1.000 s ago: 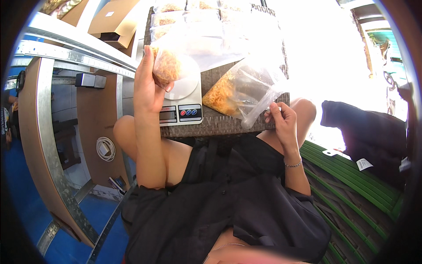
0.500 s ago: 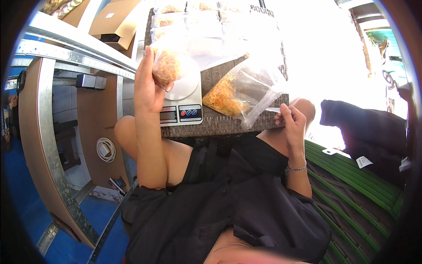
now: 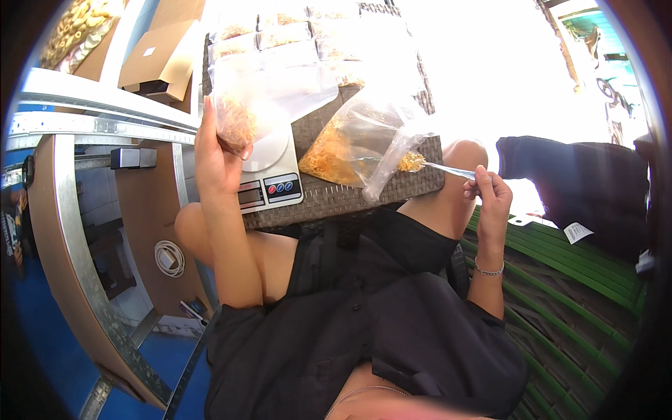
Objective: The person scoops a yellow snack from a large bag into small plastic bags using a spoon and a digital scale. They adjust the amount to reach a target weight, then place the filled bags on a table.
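Note:
My left hand [image 3: 215, 162] holds a small clear bag [image 3: 241, 115] of golden fried snack upright over the white kitchen scale [image 3: 269, 175]. My right hand [image 3: 488, 193] grips a metal spoon [image 3: 448, 170] by its handle. The spoon's bowl carries a heap of the snack and sits at the mouth of a large clear bag [image 3: 357, 143] that lies open on the woven grey tray [image 3: 392, 189] on my lap.
Several filled clear bags [image 3: 280, 35] lie at the far end of the tray. A cardboard box [image 3: 164, 52] stands at the upper left beside a metal-edged counter [image 3: 84, 126]. A green slatted bench [image 3: 581, 280] and a dark bundle [image 3: 581, 182] are at my right.
My right hand has drawn back to the right, out of the large bag, pulling out a spoon loaded with snack. My left hand keeps the small bag over the scale.

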Available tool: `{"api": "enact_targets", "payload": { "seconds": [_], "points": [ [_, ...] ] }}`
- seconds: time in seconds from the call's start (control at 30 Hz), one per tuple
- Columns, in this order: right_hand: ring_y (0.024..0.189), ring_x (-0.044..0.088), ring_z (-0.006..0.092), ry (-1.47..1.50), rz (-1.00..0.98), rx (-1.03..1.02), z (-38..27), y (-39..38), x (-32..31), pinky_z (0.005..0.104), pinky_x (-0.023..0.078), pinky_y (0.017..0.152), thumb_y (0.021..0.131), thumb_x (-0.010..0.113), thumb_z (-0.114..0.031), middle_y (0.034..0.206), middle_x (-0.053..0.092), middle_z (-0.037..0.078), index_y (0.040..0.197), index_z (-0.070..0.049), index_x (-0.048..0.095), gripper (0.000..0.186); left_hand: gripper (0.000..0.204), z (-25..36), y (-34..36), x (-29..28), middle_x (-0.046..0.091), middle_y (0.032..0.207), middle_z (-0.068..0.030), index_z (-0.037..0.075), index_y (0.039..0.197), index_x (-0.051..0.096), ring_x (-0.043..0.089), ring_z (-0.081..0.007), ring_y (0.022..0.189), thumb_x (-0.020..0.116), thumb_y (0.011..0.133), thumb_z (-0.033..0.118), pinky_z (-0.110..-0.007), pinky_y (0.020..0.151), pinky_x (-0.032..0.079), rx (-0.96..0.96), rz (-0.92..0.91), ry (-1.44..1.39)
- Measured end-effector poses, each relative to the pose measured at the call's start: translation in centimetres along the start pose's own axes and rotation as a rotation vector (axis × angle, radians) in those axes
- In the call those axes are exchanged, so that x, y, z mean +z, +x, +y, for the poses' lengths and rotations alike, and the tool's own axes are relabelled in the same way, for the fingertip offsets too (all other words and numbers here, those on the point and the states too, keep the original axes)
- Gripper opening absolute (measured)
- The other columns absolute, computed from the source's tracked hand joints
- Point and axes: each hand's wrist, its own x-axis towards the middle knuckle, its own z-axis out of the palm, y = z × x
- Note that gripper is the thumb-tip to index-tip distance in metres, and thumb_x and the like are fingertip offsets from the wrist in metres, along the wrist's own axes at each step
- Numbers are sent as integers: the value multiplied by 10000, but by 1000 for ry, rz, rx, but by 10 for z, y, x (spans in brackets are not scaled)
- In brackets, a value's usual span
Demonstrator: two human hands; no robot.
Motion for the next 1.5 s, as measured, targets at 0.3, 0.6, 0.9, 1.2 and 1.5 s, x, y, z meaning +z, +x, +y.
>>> {"api": "enact_targets", "payload": {
  "seconds": [0.3,0.6,0.9,1.2,1.5],
  "points": [
    [616,568,114,36,171,-154,-48,-11,-51,266,448,595,990,606,-187,681,626,40,767,-7,672,294,389,-6,3,0,680,857,-75,47,1111,597,648,-158,668,529,1034,422,-235,440,412,-34,-93,20],
    [651,553,110,102,-5,-347,-124,10,-27,257,438,605,1018,587,-166,712,582,42,798,-18,626,268,368,-3,-5,8,669,890,-76,46,1157,572,631,-163,673,521,1038,390,-220,410,374,-91,-155,121],
    [646,576,128,-41,34,-288,-167,41,31,267,460,622,996,620,-162,701,596,38,842,-22,662,212,316,4,-4,4,668,875,-71,45,1173,538,651,-148,621,589,1019,316,-217,390,384,-157,-210,-1],
    [646,585,128,145,-157,-401,-174,54,56,267,461,622,994,631,-179,700,606,37,845,-16,685,226,344,5,-4,3,687,900,-76,53,1164,557,665,-158,637,576,1017,364,-230,389,380,-179,-226,-66],
    [635,577,110,-12,-256,-530,-183,54,87,259,457,627,1010,612,-216,703,653,61,868,4,700,277,358,3,-2,2,702,929,-97,41,1169,574,692,-193,690,563,1018,365,-252,399,402,-207,-257,-111]
  ]
}}
